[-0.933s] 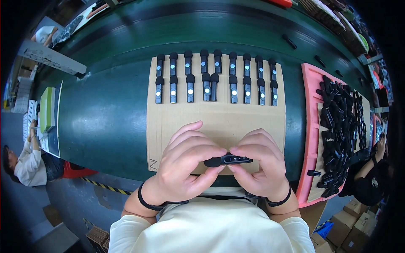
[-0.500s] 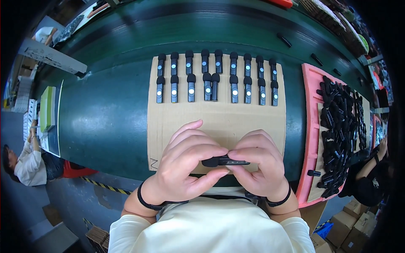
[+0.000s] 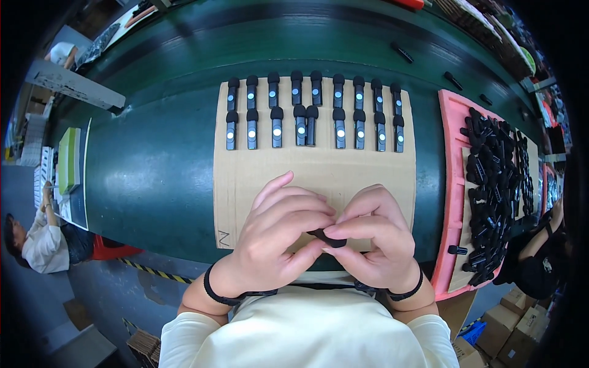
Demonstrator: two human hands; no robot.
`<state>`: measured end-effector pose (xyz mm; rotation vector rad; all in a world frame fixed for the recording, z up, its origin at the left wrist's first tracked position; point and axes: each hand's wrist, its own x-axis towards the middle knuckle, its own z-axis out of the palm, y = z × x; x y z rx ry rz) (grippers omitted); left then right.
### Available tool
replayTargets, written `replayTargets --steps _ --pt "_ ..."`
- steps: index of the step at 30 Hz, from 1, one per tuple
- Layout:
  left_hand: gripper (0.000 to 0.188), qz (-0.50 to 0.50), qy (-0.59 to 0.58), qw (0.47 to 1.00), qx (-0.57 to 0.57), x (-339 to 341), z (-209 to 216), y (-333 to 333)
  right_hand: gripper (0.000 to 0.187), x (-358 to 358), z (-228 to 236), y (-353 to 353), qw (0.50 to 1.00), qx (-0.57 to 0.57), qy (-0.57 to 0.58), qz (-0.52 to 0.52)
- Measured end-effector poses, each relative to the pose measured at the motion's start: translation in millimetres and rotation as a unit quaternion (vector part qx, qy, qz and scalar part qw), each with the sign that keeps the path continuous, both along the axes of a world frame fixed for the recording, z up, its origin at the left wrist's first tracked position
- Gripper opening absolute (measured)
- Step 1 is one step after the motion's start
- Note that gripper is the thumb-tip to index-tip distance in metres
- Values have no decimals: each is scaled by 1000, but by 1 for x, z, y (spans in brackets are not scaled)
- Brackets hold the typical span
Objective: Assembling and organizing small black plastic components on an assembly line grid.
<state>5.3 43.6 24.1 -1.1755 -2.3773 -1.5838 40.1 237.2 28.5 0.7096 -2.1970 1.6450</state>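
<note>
Above the near edge of the brown cardboard sheet (image 3: 313,167), a small black microphone (image 3: 337,241) is found between the fingertips of two bare hands, close before the wearer's torso. Most of it is concealed by fingers; the exposed portion appears to be its foam-covered head. The visible long axis runs mainly crosswise, from one hand toward the other, with the right end tilted slightly toward the body. Left hand (image 3: 274,234): thumb and index finger pinch from the left side, the remaining fingers loosely curved. Right hand (image 3: 375,236): thumb and index finger close upon the foam end, which lies directly between their tips; this is the hand nearer that end. Contact between the two sets of fingertips cannot be confirmed. Beyond the hands, two rows of microphones (image 3: 300,127) stand on the sheet, foam heads pointing away from the wearer; most bear a pale round spot. To the right, a pink foam tray (image 3: 451,184) contains a dense heap of microphones (image 3: 489,184). Both tray and sheet rest upon a dark green worktable (image 3: 147,172).
</note>
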Motion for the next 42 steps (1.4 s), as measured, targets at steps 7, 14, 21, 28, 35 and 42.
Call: replayTargets --steps 7,14,21,28,35,42 --pt "32 54 28 998 13 3 -3 -3 29 3 0 1 981 -71 -159 81" --pt "33 51 48 998 11 2 -5 -2 22 5 -5 3 921 -174 -325 127" --pt "32 57 24 998 29 -1 -9 -10 25 4 6 -1 840 -291 -437 135" --pt "31 128 69 987 -75 -12 -7 -61 19 4 -9 -2 941 -78 -312 105" --pt "30 221 196 925 -239 -30 -19 -111 21 4 -21 -3 975 165 -140 42" --pt "33 169 223 914 -293 -40 -32 -107 18 3 -28 -7 963 255 -88 -14"
